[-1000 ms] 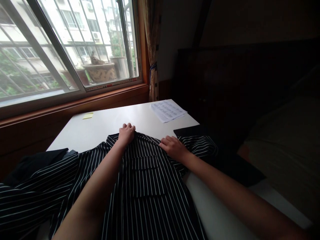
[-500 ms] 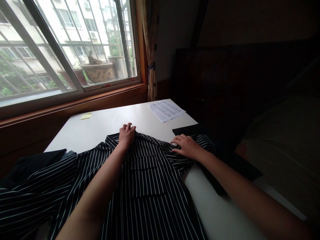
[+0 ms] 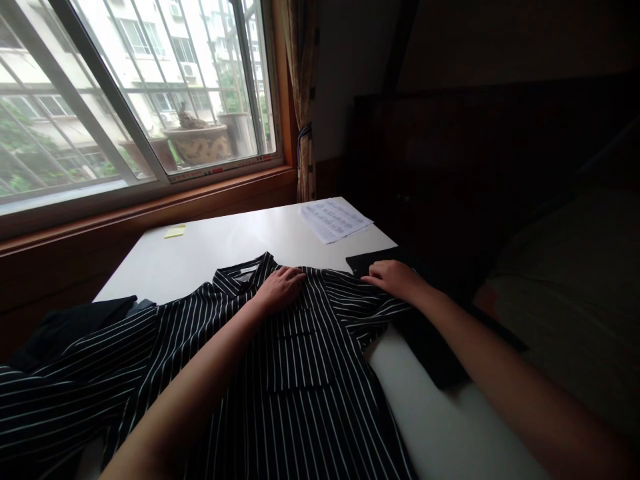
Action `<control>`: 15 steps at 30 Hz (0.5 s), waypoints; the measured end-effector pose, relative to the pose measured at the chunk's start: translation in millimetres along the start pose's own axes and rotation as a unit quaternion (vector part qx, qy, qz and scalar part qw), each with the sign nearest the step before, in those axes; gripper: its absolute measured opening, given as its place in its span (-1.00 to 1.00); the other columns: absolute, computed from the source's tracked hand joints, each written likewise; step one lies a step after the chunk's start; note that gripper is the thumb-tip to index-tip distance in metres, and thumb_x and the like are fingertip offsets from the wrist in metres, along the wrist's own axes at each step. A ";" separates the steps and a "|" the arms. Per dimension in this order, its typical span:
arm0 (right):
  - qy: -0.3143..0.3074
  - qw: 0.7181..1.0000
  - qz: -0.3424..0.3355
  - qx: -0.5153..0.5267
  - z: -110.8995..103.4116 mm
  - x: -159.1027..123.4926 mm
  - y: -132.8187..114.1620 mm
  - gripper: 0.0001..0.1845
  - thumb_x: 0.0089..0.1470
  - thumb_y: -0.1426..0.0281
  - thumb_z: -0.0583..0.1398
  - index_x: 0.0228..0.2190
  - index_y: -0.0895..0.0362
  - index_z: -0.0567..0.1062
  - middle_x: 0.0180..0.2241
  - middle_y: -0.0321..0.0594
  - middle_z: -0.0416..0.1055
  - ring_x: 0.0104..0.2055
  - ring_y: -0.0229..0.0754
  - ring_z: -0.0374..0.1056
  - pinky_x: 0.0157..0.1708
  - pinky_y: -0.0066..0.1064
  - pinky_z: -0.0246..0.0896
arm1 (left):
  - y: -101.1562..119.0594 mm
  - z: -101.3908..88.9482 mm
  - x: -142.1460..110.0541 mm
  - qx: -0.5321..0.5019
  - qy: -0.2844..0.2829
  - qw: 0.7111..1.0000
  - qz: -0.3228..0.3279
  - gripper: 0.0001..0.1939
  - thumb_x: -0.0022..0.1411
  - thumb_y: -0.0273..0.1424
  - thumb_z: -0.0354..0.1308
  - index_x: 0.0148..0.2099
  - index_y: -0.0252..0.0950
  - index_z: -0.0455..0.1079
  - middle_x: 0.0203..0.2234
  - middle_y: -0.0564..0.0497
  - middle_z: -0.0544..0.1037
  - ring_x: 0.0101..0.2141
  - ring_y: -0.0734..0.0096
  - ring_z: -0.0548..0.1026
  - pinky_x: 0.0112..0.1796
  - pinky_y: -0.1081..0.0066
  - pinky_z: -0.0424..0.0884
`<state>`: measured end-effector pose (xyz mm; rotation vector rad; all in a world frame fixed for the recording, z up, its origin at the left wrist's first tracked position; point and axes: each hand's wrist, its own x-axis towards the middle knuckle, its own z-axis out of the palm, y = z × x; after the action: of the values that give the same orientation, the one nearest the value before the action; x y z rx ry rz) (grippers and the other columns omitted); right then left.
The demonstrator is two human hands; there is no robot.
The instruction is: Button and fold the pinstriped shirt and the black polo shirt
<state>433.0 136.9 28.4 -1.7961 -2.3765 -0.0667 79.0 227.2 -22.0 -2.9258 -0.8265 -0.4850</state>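
Note:
A black shirt (image 3: 300,353) with thin white stripes lies spread front-up, its collar pointing away from me and a chest pocket showing. My left hand (image 3: 281,288) rests flat on the shirt's shoulder, just right of the collar, fingers stretched out. Over at the right sleeve, my right hand (image 3: 394,277) has its fingers curled on the upper edge of the cloth. The sleeve's far end is hidden behind that hand and forearm. On the left the other sleeve (image 3: 95,360) stretches out to the frame's edge.
Beneath the shirt is a white table (image 3: 260,233). Printed papers (image 3: 334,220) lie at its far right corner, a yellow sticky note (image 3: 175,231) at the far left. Dark flat items (image 3: 435,353) sit under the right sleeve, dark cloth (image 3: 80,327) at left. A barred window (image 3: 200,87) stands behind.
My left hand has moved from the collar to the shirt's shoulder and flattened, uncovering the collar. My right hand has slid right along the sleeve, opening and then closing, and the sleeve now lies straighter.

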 end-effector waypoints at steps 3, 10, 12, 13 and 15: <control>-0.020 0.999 0.032 0.034 -3.3 -4.3 5.8 -0.57 0.23 -0.01 0.11 -0.43 0.06 0.46 -0.33 -0.21 0.49 -0.32 -0.13 0.40 -0.35 -0.36 0.14 | -6.5 6.8 3.6 0.005 -0.034 0.996 -0.082 -0.46 0.44 -0.17 -0.04 0.39 -0.17 0.14 0.33 -0.12 0.24 0.29 0.09 0.21 0.20 0.06 0.25; -0.115 0.992 0.058 0.012 -9.5 -12.5 29.1 -0.52 0.07 -0.10 0.19 -0.49 0.06 0.52 -0.36 -0.16 0.53 -0.21 0.01 0.45 -0.20 -0.29 0.21 | -4.0 12.8 11.7 0.018 -0.093 0.988 -0.124 -0.40 0.48 -0.06 -0.21 0.44 -0.13 0.02 0.41 -0.05 0.08 0.41 0.11 -0.07 0.27 -0.06 0.09; -0.115 0.989 0.083 0.042 -15.1 -15.4 35.6 -0.51 0.05 -0.09 0.21 -0.57 0.06 0.50 -0.44 -0.16 0.51 -0.19 0.06 0.46 -0.18 -0.27 0.23 | -3.0 14.3 11.3 0.017 -0.095 0.987 -0.132 -0.40 0.47 -0.05 -0.22 0.45 -0.11 0.00 0.42 -0.05 0.05 0.41 0.07 -0.08 0.27 -0.16 0.02; -0.104 0.987 0.098 0.070 -19.2 -17.1 37.9 -0.51 0.04 -0.10 0.21 -0.57 0.06 0.50 -0.45 -0.16 0.51 -0.18 0.08 0.45 -0.18 -0.27 0.24 | -3.0 15.1 10.8 0.015 -0.096 0.986 -0.135 -0.40 0.47 -0.04 -0.22 0.45 -0.08 -0.01 0.42 -0.04 0.04 0.41 0.06 -0.08 0.27 -0.20 -0.02; -0.071 0.981 0.125 0.133 -29.1 -20.9 40.6 -0.51 0.04 -0.12 0.21 -0.50 0.06 0.52 -0.43 -0.18 0.53 -0.19 0.06 0.46 -0.22 -0.30 0.26 | -3.8 16.7 9.7 0.011 -0.096 0.986 -0.137 -0.41 0.47 -0.05 -0.21 0.45 -0.04 -0.03 0.42 -0.03 0.03 0.40 0.05 -0.07 0.27 -0.24 -0.07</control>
<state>480.4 124.4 51.3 -2.0024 -2.1016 0.4035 89.6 237.7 -34.9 -2.8834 -1.2607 -0.2078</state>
